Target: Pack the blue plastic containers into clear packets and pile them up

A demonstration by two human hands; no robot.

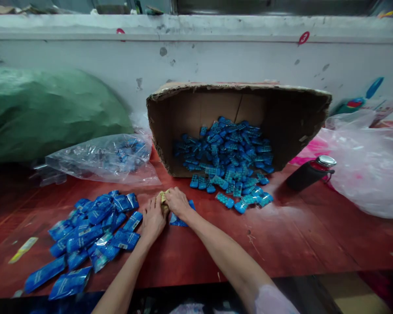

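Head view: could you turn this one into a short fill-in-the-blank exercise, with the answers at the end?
1. The left hand and right hand are both at a ____-coloured item.
2. The pile of blue packets lies to the ____ of the left hand.
3. The metal-capped bottle is to the ____ of the cardboard box.
4. The round red sticker above the bottle shows the number ____.

Missing words: yellow; left; right; 3.

2 hands (pixel 154 217) touch a yellow item (pixel 164 200) over the red table (pixel 183 264), beside blue packets (pixel 87 232).
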